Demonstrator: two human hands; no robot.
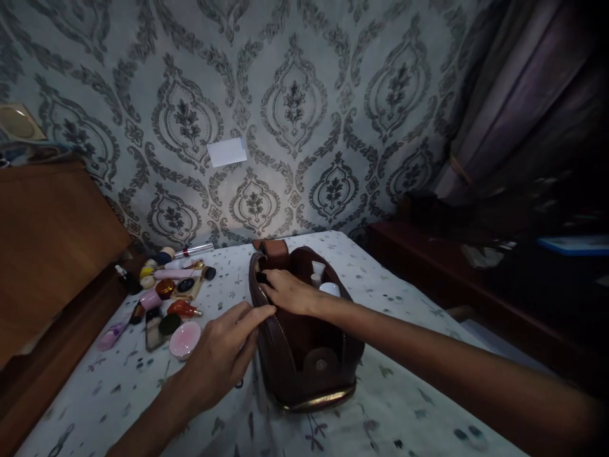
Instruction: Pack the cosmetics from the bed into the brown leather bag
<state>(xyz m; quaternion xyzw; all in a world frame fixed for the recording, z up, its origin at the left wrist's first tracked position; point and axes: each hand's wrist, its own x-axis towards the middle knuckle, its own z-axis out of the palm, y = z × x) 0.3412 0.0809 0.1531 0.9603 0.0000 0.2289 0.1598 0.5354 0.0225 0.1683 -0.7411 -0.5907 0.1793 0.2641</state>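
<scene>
A brown cosmetic bag (304,381) stands unzipped on the patterned sheet, its mouth facing up. My left hand (228,355) pinches the bag's left rim between thumb and fingers. Inside the opening, my right hand (290,292) reaches to the left inner wall, fingers bent around something small and dark that I cannot make out. Along the bag's right inner side stand a white tube (318,268) and a white-lidded container (330,289). The bottom of the bag is mostly in shadow or behind my right forearm.
Left of the bag lie several cosmetics, among them a pink round jar (185,339), an orange-red bottle (183,308), a dropper bottle (128,280) and a clear tube (194,250). A wooden panel (57,235) borders the left; patterned wallpaper (295,101) rises behind.
</scene>
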